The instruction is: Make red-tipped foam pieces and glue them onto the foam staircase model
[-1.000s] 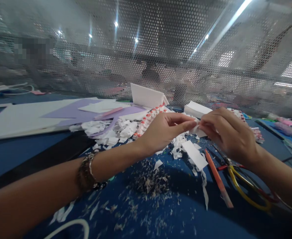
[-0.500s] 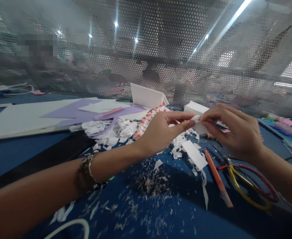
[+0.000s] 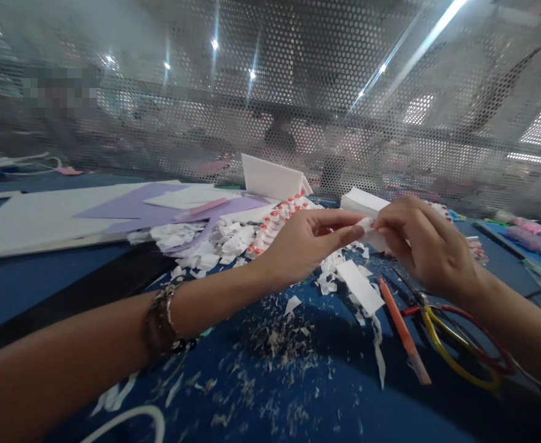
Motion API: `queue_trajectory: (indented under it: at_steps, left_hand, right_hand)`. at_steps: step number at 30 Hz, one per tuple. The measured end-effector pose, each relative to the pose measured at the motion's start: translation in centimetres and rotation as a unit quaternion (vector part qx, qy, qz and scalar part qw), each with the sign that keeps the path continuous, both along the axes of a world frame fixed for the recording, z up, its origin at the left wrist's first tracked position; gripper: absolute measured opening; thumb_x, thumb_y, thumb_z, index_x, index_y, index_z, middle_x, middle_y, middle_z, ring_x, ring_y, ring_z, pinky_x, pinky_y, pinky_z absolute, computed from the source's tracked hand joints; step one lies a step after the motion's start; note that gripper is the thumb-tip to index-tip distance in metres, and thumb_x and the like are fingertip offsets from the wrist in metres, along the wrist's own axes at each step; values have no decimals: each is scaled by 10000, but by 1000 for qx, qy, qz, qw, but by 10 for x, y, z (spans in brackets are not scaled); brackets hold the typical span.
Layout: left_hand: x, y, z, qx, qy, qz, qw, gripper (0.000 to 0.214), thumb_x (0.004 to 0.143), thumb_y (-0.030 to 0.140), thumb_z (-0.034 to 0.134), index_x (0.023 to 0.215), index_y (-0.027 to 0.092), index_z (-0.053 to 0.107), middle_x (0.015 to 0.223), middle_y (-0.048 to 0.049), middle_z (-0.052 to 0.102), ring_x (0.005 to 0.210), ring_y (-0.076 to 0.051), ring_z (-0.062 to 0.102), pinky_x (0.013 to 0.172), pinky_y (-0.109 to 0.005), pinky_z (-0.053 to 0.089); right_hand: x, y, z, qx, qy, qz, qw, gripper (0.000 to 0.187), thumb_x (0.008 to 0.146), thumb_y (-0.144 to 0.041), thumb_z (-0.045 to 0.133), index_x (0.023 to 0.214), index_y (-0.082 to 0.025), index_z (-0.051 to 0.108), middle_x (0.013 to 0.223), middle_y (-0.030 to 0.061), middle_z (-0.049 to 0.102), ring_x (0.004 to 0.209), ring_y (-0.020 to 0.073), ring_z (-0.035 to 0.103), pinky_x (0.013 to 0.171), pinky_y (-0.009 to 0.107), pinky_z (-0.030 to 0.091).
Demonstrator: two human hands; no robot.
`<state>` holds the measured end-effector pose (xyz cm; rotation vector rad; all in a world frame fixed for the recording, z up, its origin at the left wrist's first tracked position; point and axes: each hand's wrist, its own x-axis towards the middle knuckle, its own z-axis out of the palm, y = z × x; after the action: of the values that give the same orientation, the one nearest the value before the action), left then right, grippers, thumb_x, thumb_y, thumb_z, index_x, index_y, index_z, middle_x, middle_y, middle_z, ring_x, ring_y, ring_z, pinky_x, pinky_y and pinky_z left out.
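Note:
A small piece of white paper (image 3: 372, 234) is pinched between my two hands above the table. My left hand (image 3: 305, 246) reaches in from the left, thumb and index finger closed on the paper's left end. On the other side my right hand (image 3: 430, 249) grips it with bent fingertips, which partly cover it. Below the hands lie a white paper strip (image 3: 361, 287), an orange pen (image 3: 404, 332) and scissors with red and yellow handles (image 3: 455, 344). Behind my left hand, white pieces with red tips (image 3: 275, 216) stand in rows.
Torn paper scraps (image 3: 233, 240) and fine shreds (image 3: 280, 344) cover the blue table. White and purple sheets (image 3: 127, 206) lie at the left, beside a black strip (image 3: 81, 295). A folded white card (image 3: 273, 177) stands before the perforated metal screen (image 3: 206, 123). Coloured bundles (image 3: 529, 231) lie far right.
My right hand has turned and shifted slightly left and down, its fingers more curled over the white paper. My left hand has barely moved.

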<state>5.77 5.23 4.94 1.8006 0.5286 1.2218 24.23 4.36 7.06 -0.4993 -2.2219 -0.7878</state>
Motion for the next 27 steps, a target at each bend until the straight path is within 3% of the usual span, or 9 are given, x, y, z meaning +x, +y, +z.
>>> queue_trajectory:
  at_steps: [9, 15, 21, 27]
  left_hand:
    - [-1, -4, 6, -26, -16, -40, 999, 162, 746, 276, 642, 875, 212, 716, 856, -25, 714, 848, -140, 621, 787, -252, 456]
    - [0, -8, 7, 5, 18, 13, 1000, 180, 771, 224, 595, 908, 188, 706, 869, -28, 705, 840, -144, 617, 754, -247, 467]
    - [0, -14, 6, 61, 72, 68, 993, 229, 818, 216, 542, 993, 152, 676, 950, -57, 682, 875, -150, 597, 755, -240, 458]
    - [-1, -17, 6, 133, 73, 75, 986, 205, 805, 278, 579, 942, 177, 695, 871, -43, 679, 837, -148, 584, 752, -236, 449]
  right_hand:
    - [-4, -6, -11, -156, 147, -1, 977, 48, 865, -220, 458, 911, -205, 460, 660, -46, 564, 479, 51, 505, 460, 170, 413]
    - [-6, -3, -10, -203, 179, 30, 962, 30, 854, -211, 474, 867, -206, 448, 566, -66, 546, 385, 40, 453, 369, 157, 346]
    - [-4, -1, -11, -130, 128, -34, 983, 54, 849, -232, 494, 872, -199, 458, 620, -56, 585, 477, 53, 536, 436, 164, 379]
    - [-1, -2, -14, -34, 102, -41, 993, 86, 844, -270, 508, 897, -206, 486, 693, -21, 608, 570, 83, 579, 479, 183, 409]
